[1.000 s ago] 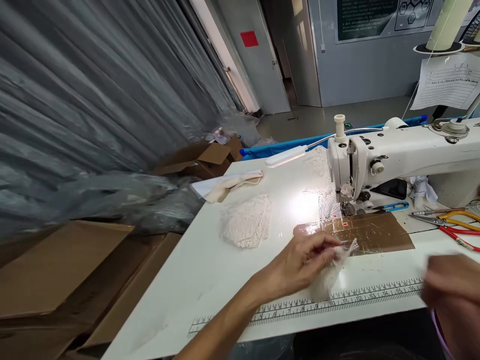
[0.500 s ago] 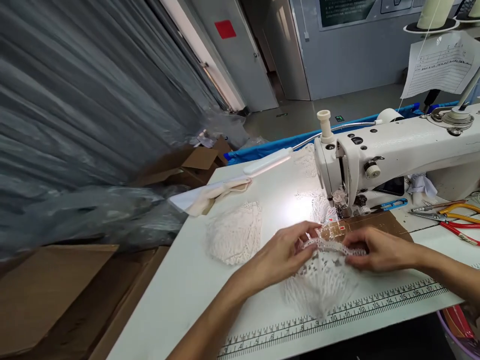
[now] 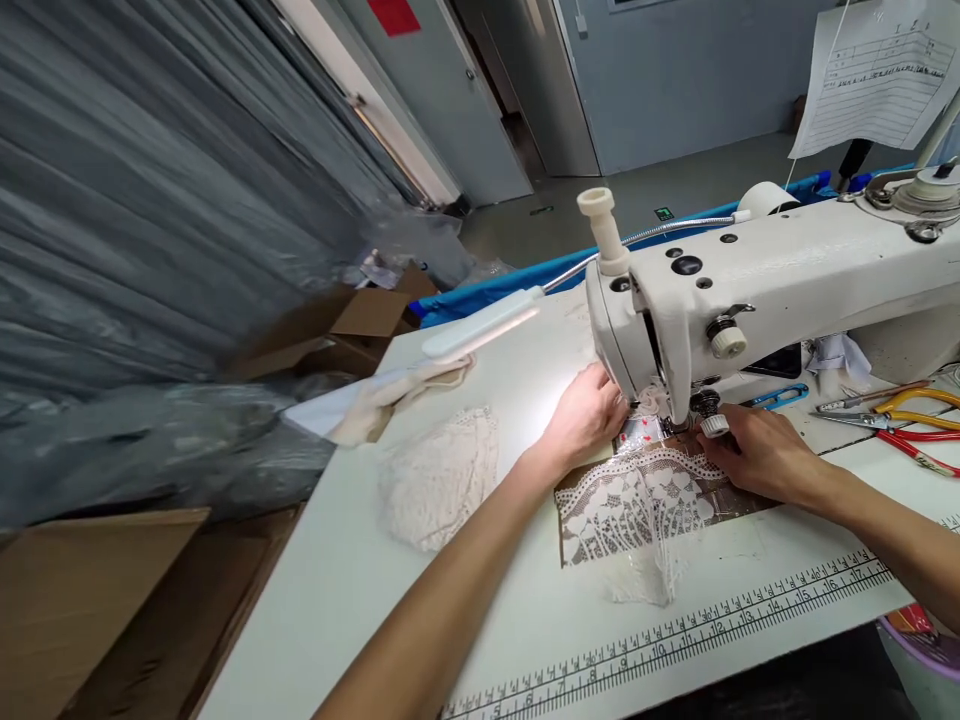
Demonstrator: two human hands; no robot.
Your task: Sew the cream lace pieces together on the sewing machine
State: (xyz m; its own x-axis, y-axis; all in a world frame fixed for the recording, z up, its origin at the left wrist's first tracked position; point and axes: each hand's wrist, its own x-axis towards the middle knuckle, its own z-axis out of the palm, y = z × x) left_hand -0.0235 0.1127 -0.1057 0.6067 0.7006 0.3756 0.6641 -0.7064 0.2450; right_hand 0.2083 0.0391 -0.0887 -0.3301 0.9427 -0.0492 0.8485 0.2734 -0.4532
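Note:
A white scalloped lace piece (image 3: 637,505) lies spread in front of the sewing machine (image 3: 780,270), partly over a brown board (image 3: 742,500), with a fold down its middle. My left hand (image 3: 589,415) is left of the needle area, its fingers curled in under the machine head; what they grip is hidden. On the other side of the presser foot, my right hand (image 3: 761,455) has its fingers closed at the lace's right end, the tips partly behind a knob. Bunched light fabric (image 3: 651,402) shows at the needle.
More lace (image 3: 442,480) lies in a pile left of my forearm. Behind it are folded cloth (image 3: 382,400) and a lamp (image 3: 484,325). Scissors (image 3: 911,425) and a blue tool (image 3: 780,398) lie at right. A printed ruler (image 3: 660,655) runs along the front edge. Cardboard boxes (image 3: 112,600) stand at left.
Both hands have moved from the lace's gathered edge up to the machine's needle area, on either side of it. The lace, bunched before, now lies flatter. The view has shifted slightly.

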